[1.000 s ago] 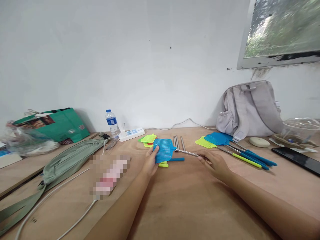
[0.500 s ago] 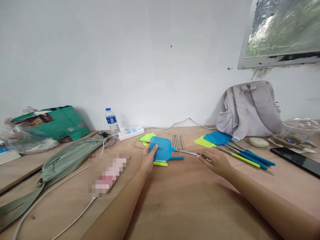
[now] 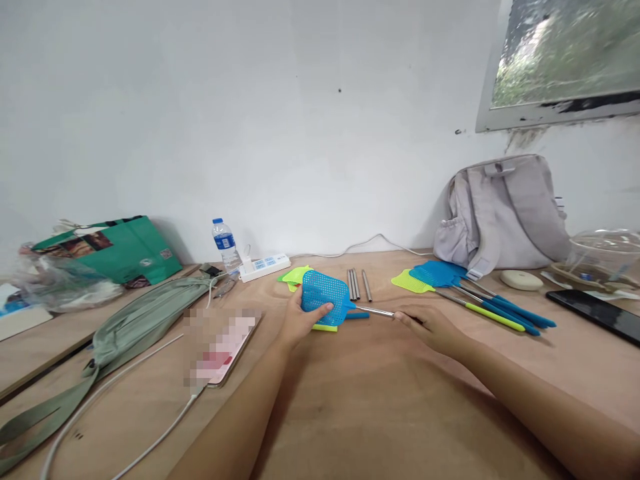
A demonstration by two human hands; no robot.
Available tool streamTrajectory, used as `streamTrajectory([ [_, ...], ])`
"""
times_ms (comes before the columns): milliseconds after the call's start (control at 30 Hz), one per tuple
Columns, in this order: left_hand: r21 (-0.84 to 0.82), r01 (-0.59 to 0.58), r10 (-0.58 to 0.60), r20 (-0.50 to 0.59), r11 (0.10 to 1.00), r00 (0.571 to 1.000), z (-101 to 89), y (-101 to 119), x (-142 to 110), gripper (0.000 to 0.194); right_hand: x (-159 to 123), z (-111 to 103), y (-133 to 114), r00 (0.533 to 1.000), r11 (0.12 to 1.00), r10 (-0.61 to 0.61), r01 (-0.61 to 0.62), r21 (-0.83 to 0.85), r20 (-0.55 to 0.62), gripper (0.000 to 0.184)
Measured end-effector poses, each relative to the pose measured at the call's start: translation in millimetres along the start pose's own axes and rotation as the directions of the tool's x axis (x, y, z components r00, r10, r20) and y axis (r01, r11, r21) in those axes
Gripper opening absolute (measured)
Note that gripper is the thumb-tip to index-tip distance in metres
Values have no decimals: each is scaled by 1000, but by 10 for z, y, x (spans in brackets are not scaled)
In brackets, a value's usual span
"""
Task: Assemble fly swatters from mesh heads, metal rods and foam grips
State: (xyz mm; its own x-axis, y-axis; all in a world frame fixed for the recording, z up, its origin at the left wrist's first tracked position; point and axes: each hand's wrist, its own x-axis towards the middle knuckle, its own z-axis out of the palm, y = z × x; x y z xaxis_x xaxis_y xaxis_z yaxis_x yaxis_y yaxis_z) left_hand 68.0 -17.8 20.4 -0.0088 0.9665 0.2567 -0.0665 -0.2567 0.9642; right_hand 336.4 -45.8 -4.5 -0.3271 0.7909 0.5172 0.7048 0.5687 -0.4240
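Note:
A blue fly swatter head [image 3: 327, 293] is pinched at its lower left edge by my left hand [image 3: 303, 319], the thumb lying across its mesh. From the head a thin metal rod [image 3: 375, 311] runs right into my right hand [image 3: 425, 323], whose fingers are closed round it and hide its end. Beneath the swatter lie a blue handle grip [image 3: 359, 315] and a yellow-green grip [image 3: 325, 328], partly covered. Yellow and green swatter heads [image 3: 295, 274] show behind my left hand. Several metal tubes [image 3: 353, 285] lie beyond the swatter.
Several whole fly swatters [image 3: 487, 310] lie at right, before a grey backpack [image 3: 505, 213]. A black phone [image 3: 597, 313] and a plastic bowl [image 3: 603, 253] are farther right. At left are a charging phone [image 3: 220, 357], a green pouch [image 3: 155, 310], a power strip [image 3: 265, 267] and a water bottle [image 3: 227, 243].
The swatter head has tilted, and my left thumb has moved lower across it. My right hand has slid slightly along the rod toward the head, so less rod shows.

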Motion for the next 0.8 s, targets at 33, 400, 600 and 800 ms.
streamTrajectory([
  [33,0,10,-10,21,1000,1000,-2,3,-4,53,-1,-5,-2,1000,1000,-3,2,16,26,37],
  [400,0,74,-74,82,997,994,-67,20,30,55,19,-5,-172,990,991,49,-65,116,134,41],
  [600,-531,157,-27,245,833,969,-272,9,140,39,14,186,-233,991,929,124,-131,347,41,41],
  [800,-544,133,88,360,829,929,-295,4,149,28,-23,453,-218,957,743,281,-261,616,67,44],
])
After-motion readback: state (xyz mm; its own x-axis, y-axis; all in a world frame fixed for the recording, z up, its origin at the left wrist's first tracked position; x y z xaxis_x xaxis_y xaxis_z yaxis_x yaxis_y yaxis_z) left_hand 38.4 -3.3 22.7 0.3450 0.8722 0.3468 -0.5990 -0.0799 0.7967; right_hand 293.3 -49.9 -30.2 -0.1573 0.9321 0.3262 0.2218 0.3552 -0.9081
